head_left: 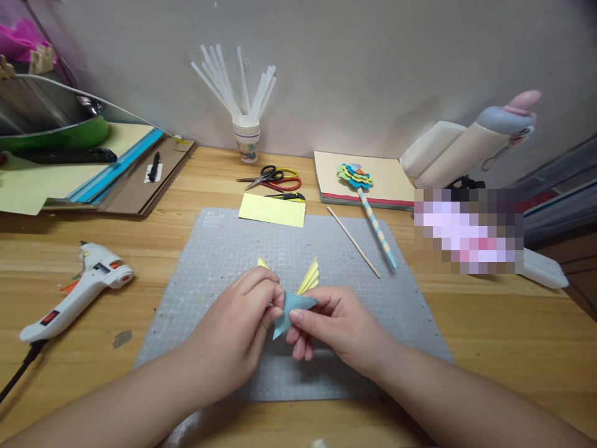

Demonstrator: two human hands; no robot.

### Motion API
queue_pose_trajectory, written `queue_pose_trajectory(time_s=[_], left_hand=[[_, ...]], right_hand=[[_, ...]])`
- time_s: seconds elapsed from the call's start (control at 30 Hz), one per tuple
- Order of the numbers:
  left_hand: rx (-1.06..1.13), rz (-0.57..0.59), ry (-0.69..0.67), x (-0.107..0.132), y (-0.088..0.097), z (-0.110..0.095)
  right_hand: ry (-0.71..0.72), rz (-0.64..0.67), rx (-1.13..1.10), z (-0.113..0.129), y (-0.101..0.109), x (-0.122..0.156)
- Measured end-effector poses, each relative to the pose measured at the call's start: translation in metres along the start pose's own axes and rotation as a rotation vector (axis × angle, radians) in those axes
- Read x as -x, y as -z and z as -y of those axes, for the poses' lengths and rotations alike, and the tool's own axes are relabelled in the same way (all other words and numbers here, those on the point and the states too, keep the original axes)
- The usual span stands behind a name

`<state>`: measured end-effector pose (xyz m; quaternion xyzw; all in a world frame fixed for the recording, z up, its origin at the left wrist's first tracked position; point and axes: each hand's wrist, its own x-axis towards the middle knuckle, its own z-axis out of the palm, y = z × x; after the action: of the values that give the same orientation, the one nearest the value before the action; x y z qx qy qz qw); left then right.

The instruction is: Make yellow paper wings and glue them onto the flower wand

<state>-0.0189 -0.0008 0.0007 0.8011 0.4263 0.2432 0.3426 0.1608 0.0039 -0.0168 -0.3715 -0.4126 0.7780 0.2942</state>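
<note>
A small folded piece of blue paper [295,303] is pinched between both hands over the grey cutting mat [196,261]. My left hand [249,305] is closed on its left side, with curled fingertips. My right hand [333,320] grips the right side between thumb and fingers. Just behind the hands, pleated yellow paper [310,277] fans up on the right, and a yellow tip [262,262] shows behind the left knuckles. Whether these two are one piece is hidden. A flat yellow paper strip [272,210] lies at the mat's back edge.
A white glue gun [100,267] with a cord lies at left. Scissors [268,177], a cutter knife [289,196] and a cup of straws [247,140] stand or lie behind. At right are a thin stick [353,241] and a paper flower [355,177] on a striped stem.
</note>
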Motion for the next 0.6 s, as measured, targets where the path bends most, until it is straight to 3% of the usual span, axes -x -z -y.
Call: queue_pose_trajectory(time_s=[0.37,0.5,0.6], left_hand=[[0.087,-0.21,-0.018,0.002,0.002,0.006],[0.157,-0.187,0.037,0.003,0.013,0.003],[0.094,-0.211,0.067,0.018,0.024,-0.008]], right_hand=[[0.024,-0.042,-0.105,0.002,0.004,-0.003],[0.059,-0.056,-0.058,0.001,0.006,-0.005],[0.084,-0.052,-0.023,0.001,0.008,-0.006]])
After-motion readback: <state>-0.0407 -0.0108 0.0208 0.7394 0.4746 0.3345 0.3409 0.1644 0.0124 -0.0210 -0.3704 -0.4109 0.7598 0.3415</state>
